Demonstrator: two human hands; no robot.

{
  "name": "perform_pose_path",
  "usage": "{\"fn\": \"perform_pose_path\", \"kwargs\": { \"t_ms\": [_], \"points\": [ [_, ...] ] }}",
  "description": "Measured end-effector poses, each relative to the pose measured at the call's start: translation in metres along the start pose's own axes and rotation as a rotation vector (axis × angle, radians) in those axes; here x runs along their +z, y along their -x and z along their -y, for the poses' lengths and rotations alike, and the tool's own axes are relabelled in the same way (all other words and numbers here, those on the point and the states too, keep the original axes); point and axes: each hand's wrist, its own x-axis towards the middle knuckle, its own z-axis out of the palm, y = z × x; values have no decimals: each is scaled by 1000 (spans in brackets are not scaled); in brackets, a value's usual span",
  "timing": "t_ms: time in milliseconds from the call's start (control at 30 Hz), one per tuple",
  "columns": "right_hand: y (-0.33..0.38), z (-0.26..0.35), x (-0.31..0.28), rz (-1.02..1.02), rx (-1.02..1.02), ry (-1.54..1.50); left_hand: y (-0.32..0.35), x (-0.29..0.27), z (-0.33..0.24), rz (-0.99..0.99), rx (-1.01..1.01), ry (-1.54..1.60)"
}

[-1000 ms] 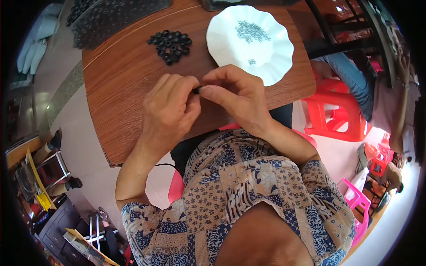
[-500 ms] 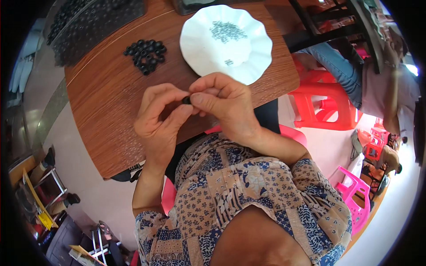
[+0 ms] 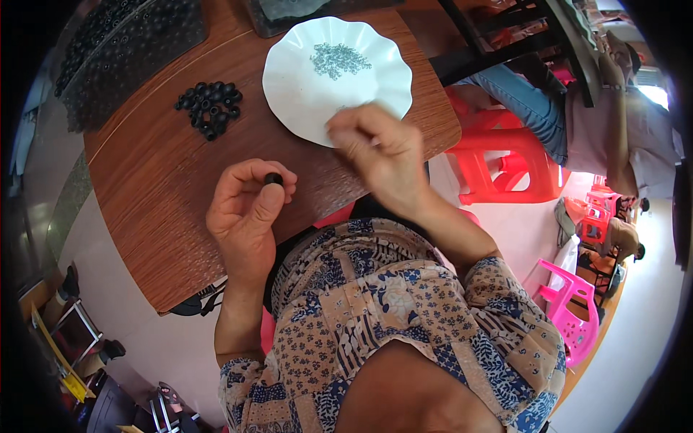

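Between thumb and fingertips, my left hand (image 3: 249, 209) grips a small black round part (image 3: 273, 179) above the wooden table's near side. My right hand (image 3: 382, 151) hangs over the near rim of a white scalloped plate (image 3: 299, 108). Its fingers are curled and pressed together, partly blurred, and whether something tiny sits in them is hard to see. On the plate lies a patch of tiny clear grey-green pieces (image 3: 339, 60). A loose heap of small black ring-like parts (image 3: 209, 108) rests on the table, left of the plate.
A clear container full of black parts (image 3: 137, 61) stands at the table's far left. Another container (image 3: 289, 11) is at the far edge. Red plastic stools (image 3: 498, 162) and a dark chair (image 3: 520, 43) stand to the right, near a seated person in jeans (image 3: 527, 97).
My hands, together half a second ago at the black part, are now apart. The right has gone to the plate's near rim; the left keeps the part. The view has shifted slightly.
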Motion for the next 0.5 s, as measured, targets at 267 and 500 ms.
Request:
{"fn": "perform_pose_path", "kwargs": {
  "t_ms": [267, 500],
  "points": [
    [-32, -15, -25, 16, -265, 705, -1, -12, 10, -87, -41, -38],
    [-31, -22, -34, -3, -286, 646, -1, -20, 14, -91, -38, -12]
  ]
}}
